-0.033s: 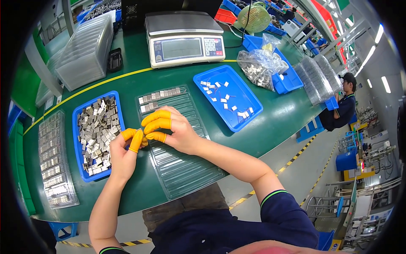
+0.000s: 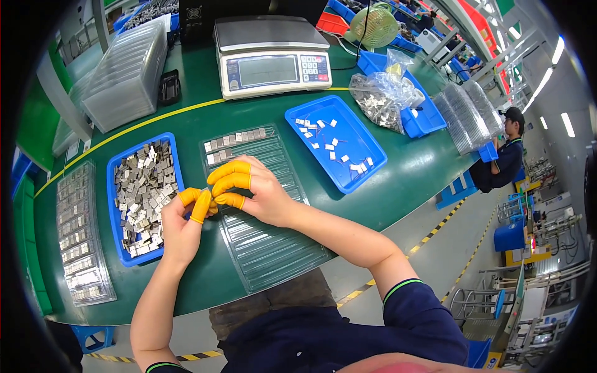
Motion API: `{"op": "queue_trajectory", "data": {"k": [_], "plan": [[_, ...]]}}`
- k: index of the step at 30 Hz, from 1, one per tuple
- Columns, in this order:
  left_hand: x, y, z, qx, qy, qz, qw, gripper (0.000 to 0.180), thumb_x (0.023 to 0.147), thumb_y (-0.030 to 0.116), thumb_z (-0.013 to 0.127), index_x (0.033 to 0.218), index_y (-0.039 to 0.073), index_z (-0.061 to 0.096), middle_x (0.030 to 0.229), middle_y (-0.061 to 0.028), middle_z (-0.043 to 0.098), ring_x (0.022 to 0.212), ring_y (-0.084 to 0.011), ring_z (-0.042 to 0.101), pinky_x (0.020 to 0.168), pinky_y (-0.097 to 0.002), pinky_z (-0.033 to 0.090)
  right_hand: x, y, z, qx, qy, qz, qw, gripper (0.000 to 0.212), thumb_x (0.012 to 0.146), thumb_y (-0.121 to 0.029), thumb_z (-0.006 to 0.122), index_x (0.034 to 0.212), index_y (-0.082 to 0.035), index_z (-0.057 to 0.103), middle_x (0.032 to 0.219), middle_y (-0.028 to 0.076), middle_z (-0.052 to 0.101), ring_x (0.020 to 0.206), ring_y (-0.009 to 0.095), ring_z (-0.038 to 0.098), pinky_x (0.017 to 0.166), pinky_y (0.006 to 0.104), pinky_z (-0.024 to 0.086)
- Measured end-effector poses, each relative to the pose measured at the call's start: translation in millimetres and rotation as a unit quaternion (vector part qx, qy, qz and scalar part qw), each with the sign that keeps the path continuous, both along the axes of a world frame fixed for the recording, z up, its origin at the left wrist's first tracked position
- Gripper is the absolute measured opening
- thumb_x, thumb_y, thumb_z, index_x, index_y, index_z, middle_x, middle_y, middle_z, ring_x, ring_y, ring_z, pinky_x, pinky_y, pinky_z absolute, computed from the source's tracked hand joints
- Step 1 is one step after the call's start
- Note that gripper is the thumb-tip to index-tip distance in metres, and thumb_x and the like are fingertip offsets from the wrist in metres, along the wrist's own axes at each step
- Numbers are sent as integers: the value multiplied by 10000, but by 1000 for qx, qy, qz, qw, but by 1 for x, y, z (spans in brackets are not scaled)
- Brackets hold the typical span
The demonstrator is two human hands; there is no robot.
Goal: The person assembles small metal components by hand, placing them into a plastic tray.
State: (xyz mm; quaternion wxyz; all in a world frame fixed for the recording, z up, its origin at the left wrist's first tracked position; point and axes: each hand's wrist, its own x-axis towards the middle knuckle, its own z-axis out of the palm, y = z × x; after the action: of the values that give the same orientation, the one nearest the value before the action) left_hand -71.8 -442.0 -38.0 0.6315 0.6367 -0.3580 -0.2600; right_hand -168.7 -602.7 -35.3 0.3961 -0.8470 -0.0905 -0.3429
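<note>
Yellow finger cots cover several fingertips on both hands. My left hand (image 2: pixel 184 227) is closed, thumb and forefinger pinched together. Its tips meet those of my right hand (image 2: pixel 260 194), whose fingers are also bent into a pinch. Whatever sits between the fingertips is hidden. Both hands are above the left side of a clear ribbed plastic tray (image 2: pixel 267 248), with small metal-and-white pieces (image 2: pixel 235 138) lined up at its far end. Left of my hands stands a blue bin (image 2: pixel 112 205) heaped with similar small pieces (image 2: pixel 146 193).
To the right, a shallow blue tray (image 2: pixel 317 158) holds scattered small white pieces with wires. A digital scale (image 2: pixel 273 62) stands at the back. A filled clear tray (image 2: pixel 81 242) lies far left, near stacked clear trays (image 2: pixel 124 74). Bagged parts (image 2: pixel 376 105) sit at the back right.
</note>
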Motion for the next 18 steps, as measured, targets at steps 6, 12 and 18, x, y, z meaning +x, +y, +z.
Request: {"op": "queue_trajectory", "data": {"k": [6,12,18], "plan": [[-2,-1,3,-8,-52,10,999,178,879,146,568,919,-21,614,835,-82,635,761,-156,607,702,-266,471,12,-27,11,-51,36,-97,993,148,756,-87,662,877,-65,580,1059,91,586,1033,288,506,911,375,374],[-8,-4,18,12,-406,-88,910,129,746,115,627,842,34,654,922,-95,639,864,-274,598,738,-345,494,17,-66,-11,-41,131,-161,977,154,768,-55,649,916,-28,612,1099,95,592,1063,278,492,943,350,376],[-5,-3,14,38,-423,-101,899,133,741,134,628,837,48,663,952,-83,645,885,-257,603,739,-340,500,21,-62,-20,-173,117,-178,962,128,767,-56,634,892,-33,620,1077,85,604,1096,292,467,956,379,361]]}}
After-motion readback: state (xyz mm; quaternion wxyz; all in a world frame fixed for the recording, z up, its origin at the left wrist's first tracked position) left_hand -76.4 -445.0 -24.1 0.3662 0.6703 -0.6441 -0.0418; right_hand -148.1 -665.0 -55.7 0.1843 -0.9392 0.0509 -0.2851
